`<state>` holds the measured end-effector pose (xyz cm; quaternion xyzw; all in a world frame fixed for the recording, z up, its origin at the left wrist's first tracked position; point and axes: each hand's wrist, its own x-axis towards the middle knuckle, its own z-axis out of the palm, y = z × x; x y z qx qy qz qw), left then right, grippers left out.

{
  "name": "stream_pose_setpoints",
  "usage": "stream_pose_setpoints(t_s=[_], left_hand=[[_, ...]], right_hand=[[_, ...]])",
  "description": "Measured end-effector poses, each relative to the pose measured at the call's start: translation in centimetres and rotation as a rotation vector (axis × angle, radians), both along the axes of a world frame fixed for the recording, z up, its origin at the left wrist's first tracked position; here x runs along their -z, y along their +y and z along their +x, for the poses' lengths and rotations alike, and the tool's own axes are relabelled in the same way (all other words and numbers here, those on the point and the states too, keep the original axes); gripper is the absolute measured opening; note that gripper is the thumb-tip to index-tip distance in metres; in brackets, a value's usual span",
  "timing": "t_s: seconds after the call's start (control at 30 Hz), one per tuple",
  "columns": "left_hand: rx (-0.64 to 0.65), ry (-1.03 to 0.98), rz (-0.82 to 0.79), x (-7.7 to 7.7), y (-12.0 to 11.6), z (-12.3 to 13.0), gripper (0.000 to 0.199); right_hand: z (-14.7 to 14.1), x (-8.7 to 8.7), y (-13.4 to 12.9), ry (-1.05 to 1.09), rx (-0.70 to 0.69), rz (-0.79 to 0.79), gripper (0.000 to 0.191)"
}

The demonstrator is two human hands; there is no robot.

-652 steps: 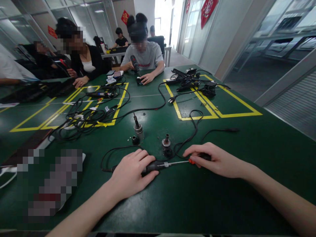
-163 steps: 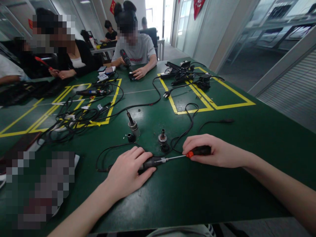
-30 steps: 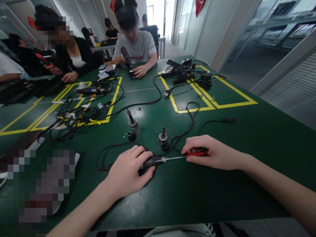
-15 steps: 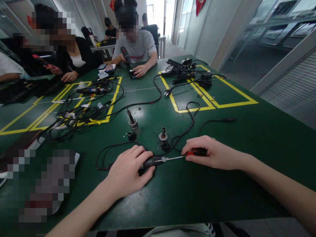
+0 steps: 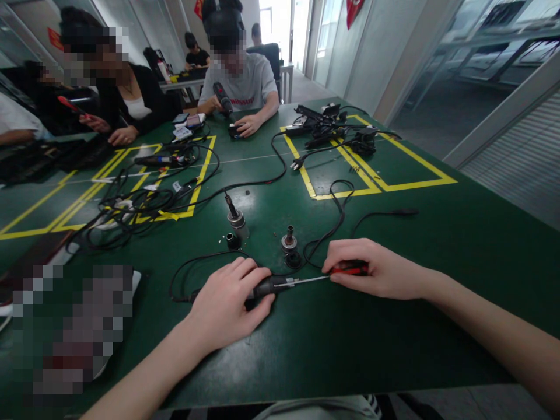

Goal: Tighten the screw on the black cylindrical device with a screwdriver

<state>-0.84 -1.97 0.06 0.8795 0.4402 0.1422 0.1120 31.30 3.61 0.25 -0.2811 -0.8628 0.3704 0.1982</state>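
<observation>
My left hand [image 5: 234, 300] is wrapped over a dark, corded, cylindrical tool body [image 5: 265, 287], which lies on the green table. Between the fingers and thumb of my right hand [image 5: 365, 268] is a screwdriver [image 5: 350, 269] with a red and black handle. Its thin metal shaft points left, and the tip meets the metal end of the tool body. Just beyond my hands stand two metal motor-like parts, one taller [image 5: 236, 219] and one shorter [image 5: 289, 240]. A small black collar [image 5: 232, 240] and a black ring [image 5: 293, 259] sit beside them.
Black cables [image 5: 126, 204] tangle at the left over yellow tape. More corded tools [image 5: 321, 125] are piled at the back right. A co-worker [image 5: 245, 81] across the table holds a power driver [image 5: 223, 98]; another person [image 5: 131, 93] sits left. A blurred-out flat object lies at the lower left.
The screwdriver handle has turned in my right hand, showing more red. My right fingers have shifted slightly; my left hand stays put.
</observation>
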Motion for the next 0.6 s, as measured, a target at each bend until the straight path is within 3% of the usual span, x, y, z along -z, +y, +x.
stream_pose_setpoints(t_s=[0.37,0.6], left_hand=[[0.012,-0.012,0.012,0.12,0.01,0.0,0.02],[0.005,-0.009,-0.006,0.08,-0.06,-0.1,0.021]], right_hand=[[-0.05,-0.14,-0.24,-0.076,0.028,0.008,0.031],[0.21,0.15,-0.01,-0.026,0.001,0.038,0.015]])
